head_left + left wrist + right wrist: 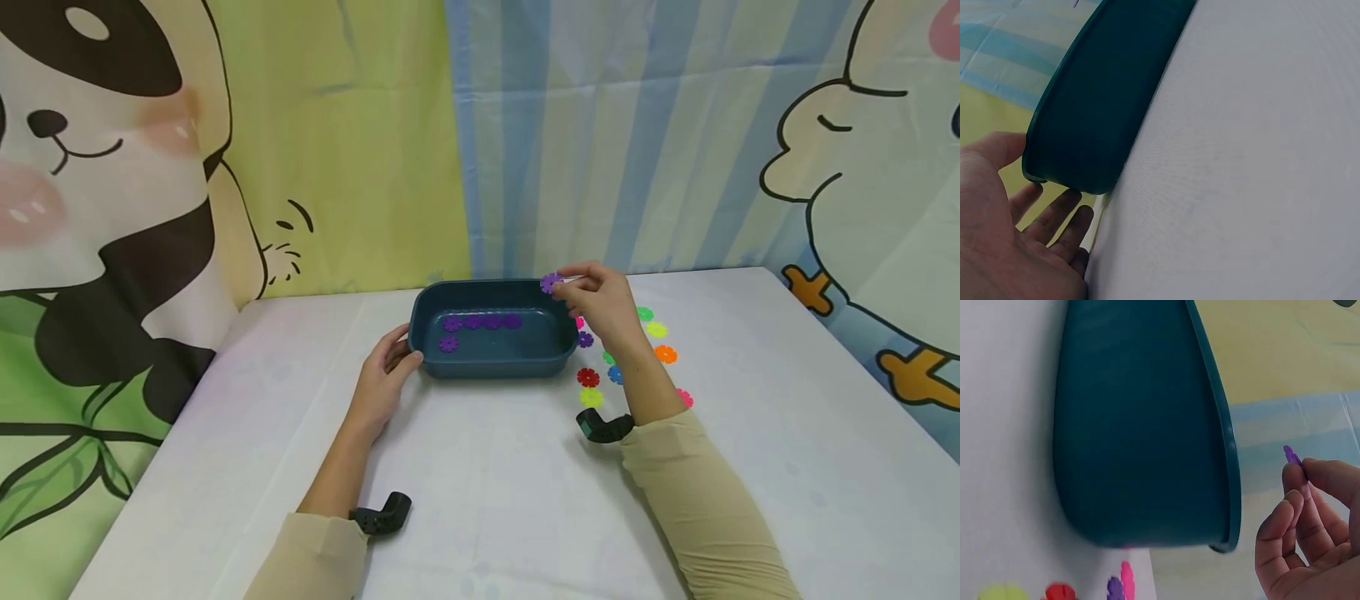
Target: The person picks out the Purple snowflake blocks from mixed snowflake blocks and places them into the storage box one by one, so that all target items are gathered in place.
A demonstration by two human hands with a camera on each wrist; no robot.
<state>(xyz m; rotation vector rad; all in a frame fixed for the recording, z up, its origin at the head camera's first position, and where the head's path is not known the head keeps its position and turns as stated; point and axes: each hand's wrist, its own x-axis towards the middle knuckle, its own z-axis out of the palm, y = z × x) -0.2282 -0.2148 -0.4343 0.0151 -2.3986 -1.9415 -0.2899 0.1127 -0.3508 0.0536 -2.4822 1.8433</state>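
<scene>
holding purple flower disc (550, 283), pinched between thumb and fingertip of right hand (603, 304), above dark teal bin (495, 367) near its far right corner | left hand (378, 387): thumb and fingers gripping bin's left end | five purple discs (492, 322): inside bin, left to middle | mixed-colour discs (665, 354): on white table (487, 467), right of bin
</scene>
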